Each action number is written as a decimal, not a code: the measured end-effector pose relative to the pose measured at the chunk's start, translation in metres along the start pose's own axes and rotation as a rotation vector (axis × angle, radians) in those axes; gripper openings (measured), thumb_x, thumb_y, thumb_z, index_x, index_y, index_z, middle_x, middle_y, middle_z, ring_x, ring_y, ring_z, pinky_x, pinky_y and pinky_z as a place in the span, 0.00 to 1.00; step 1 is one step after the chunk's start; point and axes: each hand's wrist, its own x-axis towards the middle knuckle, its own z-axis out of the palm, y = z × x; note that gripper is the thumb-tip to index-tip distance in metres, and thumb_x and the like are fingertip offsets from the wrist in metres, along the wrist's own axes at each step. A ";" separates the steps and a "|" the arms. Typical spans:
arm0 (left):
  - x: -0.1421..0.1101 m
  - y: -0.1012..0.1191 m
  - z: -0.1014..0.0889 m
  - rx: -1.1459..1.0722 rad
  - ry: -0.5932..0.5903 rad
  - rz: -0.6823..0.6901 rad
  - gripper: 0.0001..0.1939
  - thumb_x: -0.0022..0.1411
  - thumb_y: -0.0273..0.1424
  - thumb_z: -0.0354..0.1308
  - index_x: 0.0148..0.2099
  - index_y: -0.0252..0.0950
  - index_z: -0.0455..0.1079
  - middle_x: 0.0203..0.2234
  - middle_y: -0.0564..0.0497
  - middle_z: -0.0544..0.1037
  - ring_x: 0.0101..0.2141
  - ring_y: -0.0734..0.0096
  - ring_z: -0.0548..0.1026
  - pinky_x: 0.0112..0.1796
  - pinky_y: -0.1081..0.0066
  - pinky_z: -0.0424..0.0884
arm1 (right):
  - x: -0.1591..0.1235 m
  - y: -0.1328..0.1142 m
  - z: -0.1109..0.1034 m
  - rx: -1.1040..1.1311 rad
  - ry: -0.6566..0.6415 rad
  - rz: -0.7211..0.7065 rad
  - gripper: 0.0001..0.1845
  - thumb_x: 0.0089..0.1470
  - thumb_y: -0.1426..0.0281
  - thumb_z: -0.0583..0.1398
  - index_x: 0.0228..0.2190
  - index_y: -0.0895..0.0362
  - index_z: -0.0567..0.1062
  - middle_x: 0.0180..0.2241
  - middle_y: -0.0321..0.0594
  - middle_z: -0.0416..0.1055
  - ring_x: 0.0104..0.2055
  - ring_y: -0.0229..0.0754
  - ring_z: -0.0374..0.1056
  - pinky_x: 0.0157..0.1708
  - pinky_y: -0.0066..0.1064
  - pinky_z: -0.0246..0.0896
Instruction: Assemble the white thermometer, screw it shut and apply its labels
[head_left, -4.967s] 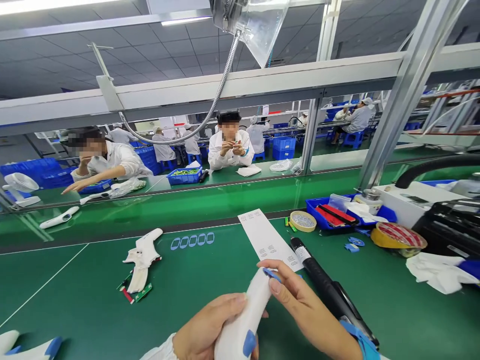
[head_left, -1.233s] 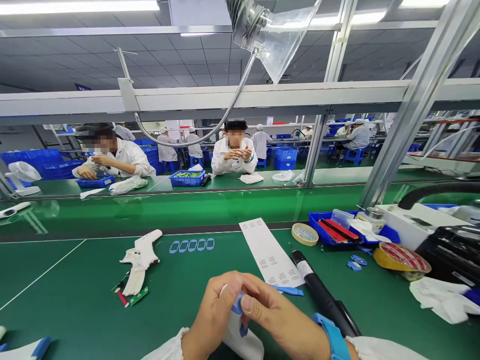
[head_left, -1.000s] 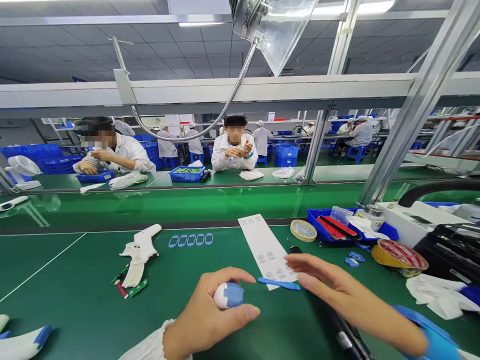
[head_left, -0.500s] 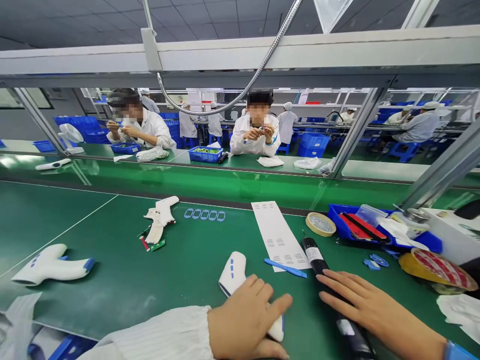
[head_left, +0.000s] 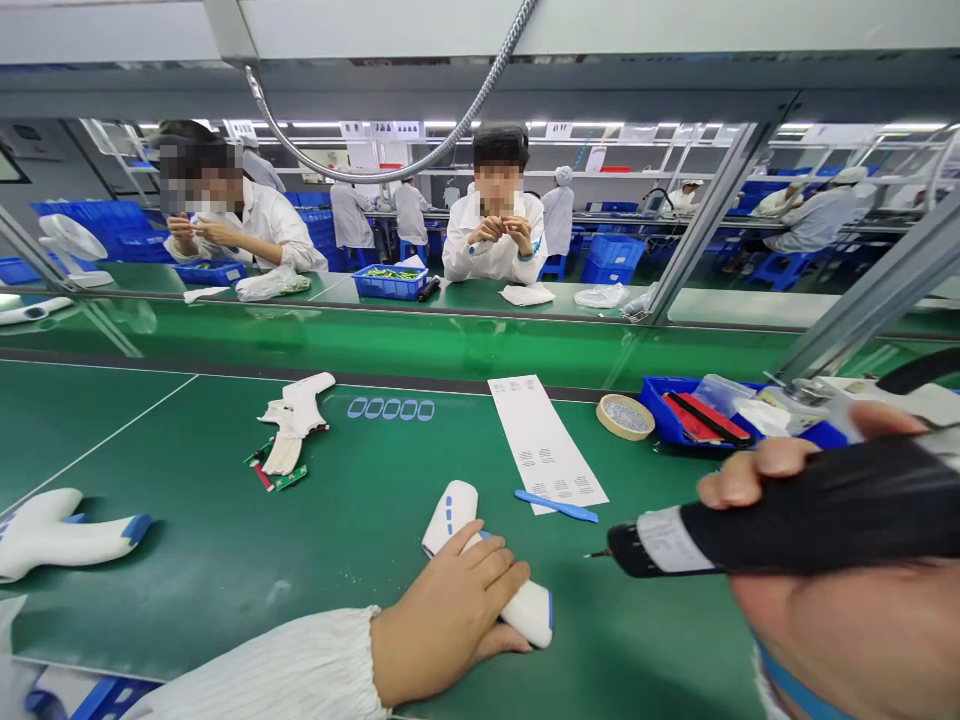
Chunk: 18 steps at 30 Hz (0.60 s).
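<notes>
My left hand (head_left: 454,610) is wrapped over a white thermometer gun (head_left: 531,612) with blue trim, which lies on the green table. Part of its body is hidden by my fingers. In my right hand (head_left: 817,610) is a black electric screwdriver (head_left: 795,505), raised off the table and lying nearly level, its thin bit pointing left. A blue pry tool (head_left: 556,505) rests across the lower end of a printed white sheet (head_left: 546,440), beyond the thermometer gun.
Another white thermometer gun (head_left: 82,535) lies at far left. An opened gun shell (head_left: 296,425) sits near circuit boards (head_left: 289,478) and several blue frames (head_left: 391,409). At right are a round dish of screws (head_left: 625,416) and a blue bin (head_left: 660,400). Co-workers sit across the bench.
My right hand has lifted the electric screwdriver from the table and swung it level. My left hand has closed around the thermometer gun. The view has shifted slightly.
</notes>
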 end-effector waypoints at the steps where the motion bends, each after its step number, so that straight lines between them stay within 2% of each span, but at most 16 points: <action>1: 0.000 0.000 0.000 0.013 -0.002 0.004 0.26 0.63 0.46 0.50 0.55 0.31 0.61 0.45 0.43 0.75 0.51 0.56 0.70 0.55 0.49 0.63 | -0.003 -0.002 0.013 0.102 0.000 0.027 0.26 0.47 0.43 0.59 0.41 0.46 0.70 0.25 0.33 0.60 0.25 0.38 0.61 0.21 0.29 0.60; 3: -0.001 0.000 0.001 0.037 -0.008 0.006 0.26 0.63 0.46 0.49 0.55 0.31 0.62 0.47 0.42 0.74 0.53 0.54 0.68 0.55 0.48 0.63 | -0.009 0.000 0.030 0.210 -0.057 0.078 0.30 0.39 0.42 0.64 0.37 0.49 0.71 0.24 0.33 0.63 0.21 0.39 0.61 0.19 0.30 0.59; 7: -0.001 0.000 0.000 0.058 -0.010 0.010 0.26 0.62 0.45 0.52 0.55 0.31 0.62 0.48 0.42 0.74 0.54 0.53 0.68 0.54 0.49 0.64 | -0.020 0.011 0.040 0.215 -0.203 0.132 0.29 0.44 0.43 0.62 0.39 0.50 0.70 0.26 0.34 0.66 0.21 0.39 0.63 0.19 0.30 0.59; 13: -0.003 0.000 0.004 0.024 0.079 -0.004 0.24 0.64 0.45 0.51 0.53 0.33 0.64 0.47 0.45 0.75 0.52 0.55 0.69 0.54 0.50 0.65 | -0.024 0.018 0.044 0.258 -0.251 0.220 0.27 0.42 0.46 0.64 0.38 0.52 0.70 0.25 0.35 0.66 0.21 0.39 0.65 0.21 0.30 0.62; 18: -0.003 0.001 0.005 0.022 0.071 -0.013 0.24 0.63 0.45 0.52 0.54 0.33 0.63 0.47 0.45 0.75 0.52 0.55 0.69 0.55 0.50 0.63 | -0.026 0.025 0.046 0.252 -0.268 0.243 0.26 0.44 0.48 0.63 0.39 0.52 0.69 0.26 0.35 0.66 0.22 0.39 0.65 0.21 0.29 0.62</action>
